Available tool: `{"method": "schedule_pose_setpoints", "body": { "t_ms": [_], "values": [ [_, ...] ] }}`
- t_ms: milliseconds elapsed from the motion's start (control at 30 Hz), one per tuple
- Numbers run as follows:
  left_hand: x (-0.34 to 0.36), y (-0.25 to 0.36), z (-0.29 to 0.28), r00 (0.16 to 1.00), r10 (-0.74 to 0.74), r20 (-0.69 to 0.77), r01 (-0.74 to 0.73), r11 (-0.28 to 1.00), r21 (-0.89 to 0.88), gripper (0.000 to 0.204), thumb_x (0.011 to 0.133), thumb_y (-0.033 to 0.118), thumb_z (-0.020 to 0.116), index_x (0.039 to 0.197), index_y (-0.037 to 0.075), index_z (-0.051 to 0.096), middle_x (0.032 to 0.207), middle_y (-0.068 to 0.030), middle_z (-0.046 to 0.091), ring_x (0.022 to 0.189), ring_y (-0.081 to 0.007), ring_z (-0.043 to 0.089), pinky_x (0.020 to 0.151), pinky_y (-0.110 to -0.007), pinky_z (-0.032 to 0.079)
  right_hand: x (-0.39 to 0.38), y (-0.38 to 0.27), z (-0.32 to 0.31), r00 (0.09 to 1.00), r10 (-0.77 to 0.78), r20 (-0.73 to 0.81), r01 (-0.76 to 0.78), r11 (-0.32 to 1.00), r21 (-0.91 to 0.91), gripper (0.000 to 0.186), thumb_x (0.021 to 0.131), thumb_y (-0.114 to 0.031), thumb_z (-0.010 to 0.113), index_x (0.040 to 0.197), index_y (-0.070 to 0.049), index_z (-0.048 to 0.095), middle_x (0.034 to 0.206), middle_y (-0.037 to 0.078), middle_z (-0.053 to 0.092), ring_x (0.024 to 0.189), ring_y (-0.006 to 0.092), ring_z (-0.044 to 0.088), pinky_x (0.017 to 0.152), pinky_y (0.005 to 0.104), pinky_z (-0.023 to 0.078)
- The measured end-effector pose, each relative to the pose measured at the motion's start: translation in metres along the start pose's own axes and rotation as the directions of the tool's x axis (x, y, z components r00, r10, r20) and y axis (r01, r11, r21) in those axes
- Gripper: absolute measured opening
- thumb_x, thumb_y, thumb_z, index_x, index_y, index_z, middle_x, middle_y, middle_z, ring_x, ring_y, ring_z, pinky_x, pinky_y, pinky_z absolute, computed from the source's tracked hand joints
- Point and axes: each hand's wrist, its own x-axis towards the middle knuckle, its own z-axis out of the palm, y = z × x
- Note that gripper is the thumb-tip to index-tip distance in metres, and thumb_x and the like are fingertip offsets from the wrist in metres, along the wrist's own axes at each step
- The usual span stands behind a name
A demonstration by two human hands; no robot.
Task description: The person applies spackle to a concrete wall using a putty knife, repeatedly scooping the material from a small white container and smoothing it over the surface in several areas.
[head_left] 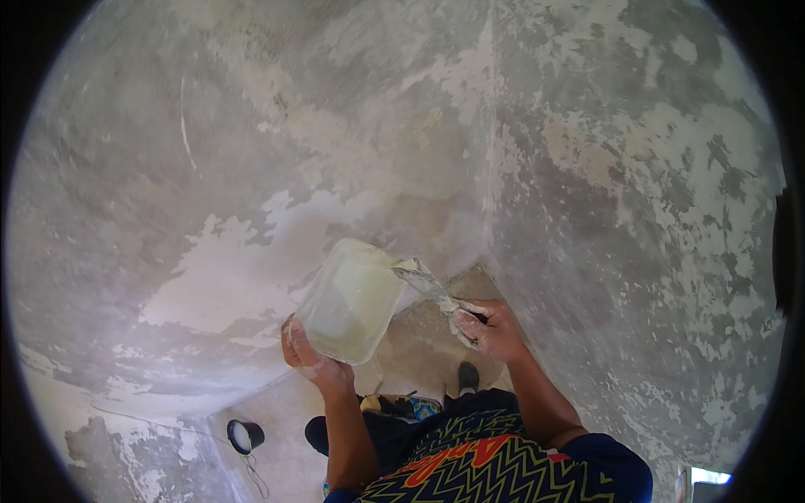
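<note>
L fingers [290, 342] w/ tub [315, 289], R fingers [471, 327] w/ scraper [423, 282]

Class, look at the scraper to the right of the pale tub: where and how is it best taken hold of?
The scraper is probably best gripped by its handle, from the lower right, where the right hand already closes around it. It slants, its pale-smeared blade pointing up and left at the tub, so that grip leaves the blade free.

Slanted orange lettering [481, 452] across the dark zigzag-patterned shirt [537, 471], not clearly readable
</note>
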Motion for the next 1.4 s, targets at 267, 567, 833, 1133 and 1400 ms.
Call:
{"method": "schedule_pose_setpoints", "body": {
  "t_ms": [267, 567, 833, 1133, 1400],
  "values": [
    [-0.005, 0.013, -0.001, 0.99, -0.104, -0.099, 0.094, 0.991, -0.095, 0.036, 0.104, 0.032, 0.05, 0.123, 0.002, 0.057, 0.119, -0.0143, 0.064, 0.11, -0.0277, 0.066, 0.092, -0.042, 0.057, -0.001, -0.009, 0.008, 0.991, -0.134, -0.027, 0.134, 0.991, -0.032, 0.018, 0.102, -0.011, 0.066, 0.115, 0.001, 0.072, 0.074, -0.004, 0.058, 0.064, 0.0042, 0.047, 0.057, 0.0247, 0.04],
    [-0.008, 0.01, -0.008, 0.994, 0.017, -0.112, -0.012, 0.999, 0.042, 0.032, 0.103, 0.029, 0.052, 0.117, 0.001, 0.059, 0.112, -0.013, 0.064, 0.104, -0.0253, 0.066, 0.09, -0.04, 0.057, 0.001, 0.002, 0.017, 0.955, -0.295, -0.018, 0.257, 0.861, -0.438, 0.023, 0.096, -0.008, 0.071, 0.117, 0.002, 0.07, 0.074, 0.005, 0.061, 0.065, 0.01, 0.051, 0.06, 0.0287, 0.044],
    [-0.009, 0.01, -0.002, 0.995, 0.041, -0.092, -0.044, 0.999, -0.032, 0.028, 0.102, 0.027, 0.054, 0.108, 0.0, 0.06, 0.103, -0.0104, 0.064, 0.097, -0.0214, 0.065, 0.088, -0.036, 0.055, 0.009, -0.002, 0.023, 0.918, -0.395, -0.03, 0.326, 0.796, -0.51, 0.031, 0.093, -0.006, 0.073, 0.123, 0.003, 0.069, 0.08, 0.011, 0.063, 0.067, 0.0133, 0.052, 0.061, 0.0307, 0.044],
    [0.016, 0.014, -0.008, 0.983, -0.156, -0.093, 0.114, 0.93, -0.349, 0.042, 0.105, 0.034, 0.052, 0.134, 0.003, 0.057, 0.126, -0.0119, 0.064, 0.117, -0.0276, 0.064, 0.098, -0.041, 0.054, 0.033, 0.047, 0.01, 0.997, 0.06, 0.046, -0.027, 0.845, -0.533, 0.029, 0.098, -0.019, 0.07, 0.113, 0.007, 0.069, 0.073, 0.008, 0.062, 0.063, 0.0104, 0.054, 0.058, 0.0292, 0.045],
    [0.036, 0.067, 0.011, 0.964, 0.18, -0.193, -0.201, 0.975, -0.091, 0.023, 0.102, 0.019, 0.056, 0.108, -0.002, 0.063, 0.103, -0.0097, 0.067, 0.094, -0.0168, 0.064, 0.087, -0.033, 0.054, 0.026, -0.023, 0.001, 0.991, 0.137, 0.008, -0.137, 0.979, 0.153, 0.014, 0.098, -0.014, 0.066, 0.106, -0.003, 0.068, 0.073, 0.006, 0.066, 0.049, 0.0108, 0.054, 0.042, 0.0266, 0.038]
  ]
}}
